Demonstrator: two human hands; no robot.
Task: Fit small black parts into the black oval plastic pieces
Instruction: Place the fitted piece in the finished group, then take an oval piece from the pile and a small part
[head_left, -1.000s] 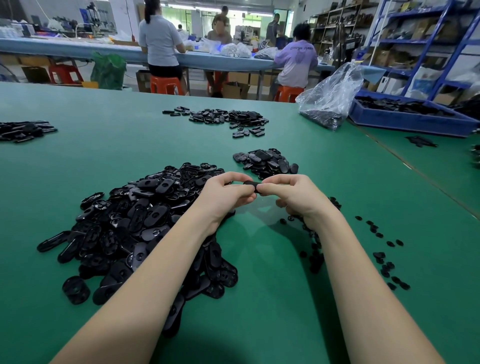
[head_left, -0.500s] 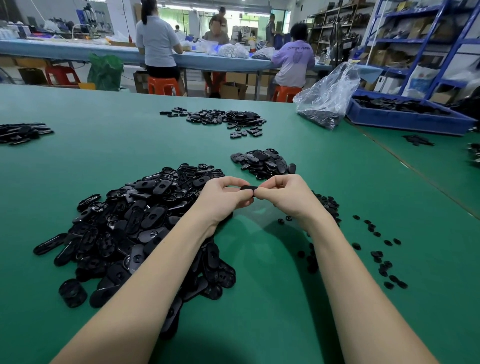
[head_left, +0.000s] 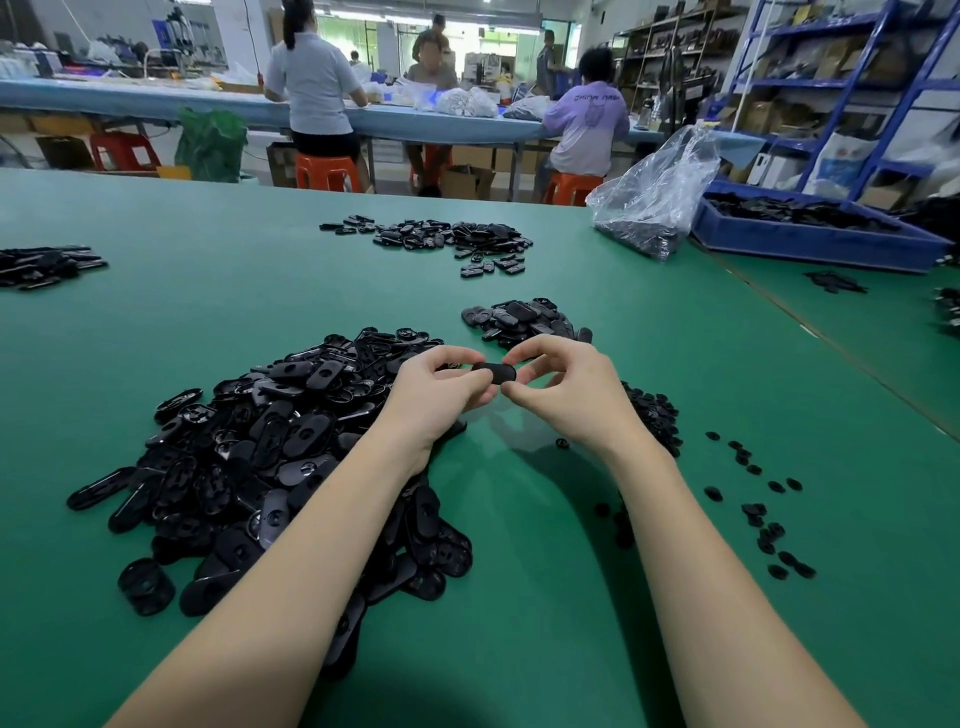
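Note:
A black oval plastic piece (head_left: 494, 372) is held between both hands above the green table (head_left: 519, 597). My left hand (head_left: 434, 392) pinches its left end with thumb and fingers. My right hand (head_left: 563, 387) pinches its right end, fingers curled over it. A large heap of black oval pieces (head_left: 260, 452) lies under and left of my left forearm. Small black round parts (head_left: 652, 415) lie in a mound behind my right wrist, with more scattered (head_left: 763, 514) to the right. Whether a small part sits in the held piece is hidden.
A smaller pile of oval pieces (head_left: 524, 322) lies just beyond my hands, another pile (head_left: 447, 236) farther back, one more (head_left: 44, 265) at far left. A clear plastic bag (head_left: 654, 197) and a blue bin (head_left: 815, 231) stand at the back right. People sit at a far bench.
Both hands stay together on the oval piece. My fingers have shifted so more of the piece shows between them, and my right fingers now arch higher over it.

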